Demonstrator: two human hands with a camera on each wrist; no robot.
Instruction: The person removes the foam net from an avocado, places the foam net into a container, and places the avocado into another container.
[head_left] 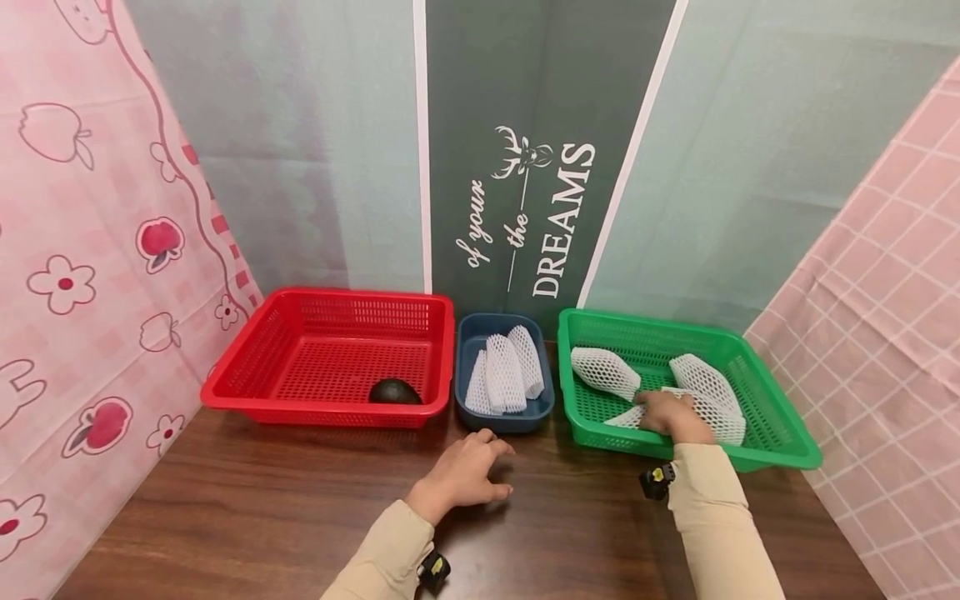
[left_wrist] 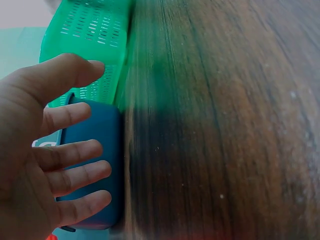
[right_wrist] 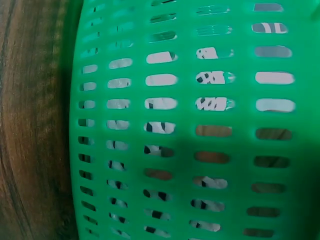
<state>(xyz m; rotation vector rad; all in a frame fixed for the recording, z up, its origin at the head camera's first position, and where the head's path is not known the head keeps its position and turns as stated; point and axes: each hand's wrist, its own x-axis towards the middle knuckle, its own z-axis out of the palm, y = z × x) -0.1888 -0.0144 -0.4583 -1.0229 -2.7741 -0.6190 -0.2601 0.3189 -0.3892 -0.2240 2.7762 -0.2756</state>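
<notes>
Wood table (head_left: 285,500) holds it all. Green basket (head_left: 652,329) on R, red basket (head_left: 322,412) on L, blue tub (head_left: 506,425) btwn; prob. lined up for easy reach. R hand (head_left: 672,414) is on white net-covered pcs (head_left: 723,419) in green basket; fingertips hidden, wrist cam blocked by basket wall, so can't tell if gripping or just touching. L hand (head_left: 467,471) is just in front of tub, fingers spread, nothing held; looks idle, prob. parked clear of R hand. 3 net sleeves (head_left: 505,375) in tub, look flat, prob. laid lengthwise to fit. Dark avocado-like fruit (head_left: 393,392) in red basket, near front R corner.
</notes>
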